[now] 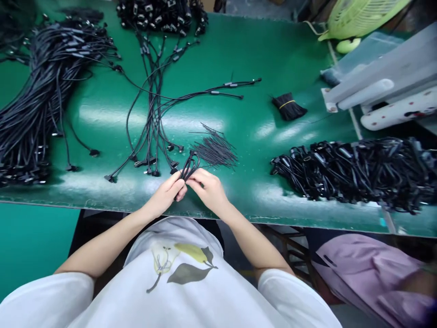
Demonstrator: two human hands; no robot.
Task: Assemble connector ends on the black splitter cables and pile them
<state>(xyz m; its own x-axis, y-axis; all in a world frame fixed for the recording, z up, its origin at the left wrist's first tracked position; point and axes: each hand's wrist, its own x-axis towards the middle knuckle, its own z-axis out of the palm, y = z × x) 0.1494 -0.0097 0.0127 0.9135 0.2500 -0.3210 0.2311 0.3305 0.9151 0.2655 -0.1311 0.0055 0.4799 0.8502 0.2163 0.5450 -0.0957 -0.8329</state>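
My left hand [168,191] and my right hand [208,189] meet near the front edge of the green table [239,50]. Both are closed around a small coiled black cable [190,166], whose looped end sticks up above my fingers. Just beyond my right hand lies a loose fan of thin black twist ties [215,149]. To the left of my hands several black cables with plugs [154,114] lie spread out, some running off to the right.
A big heap of black cables [41,95] fills the left side, another pile [160,13] sits at the far edge. Coiled cables [358,168] are stacked at the right. A tied bundle of ties [288,107], a grey device [382,86] and a green fan [358,18] stand beyond.
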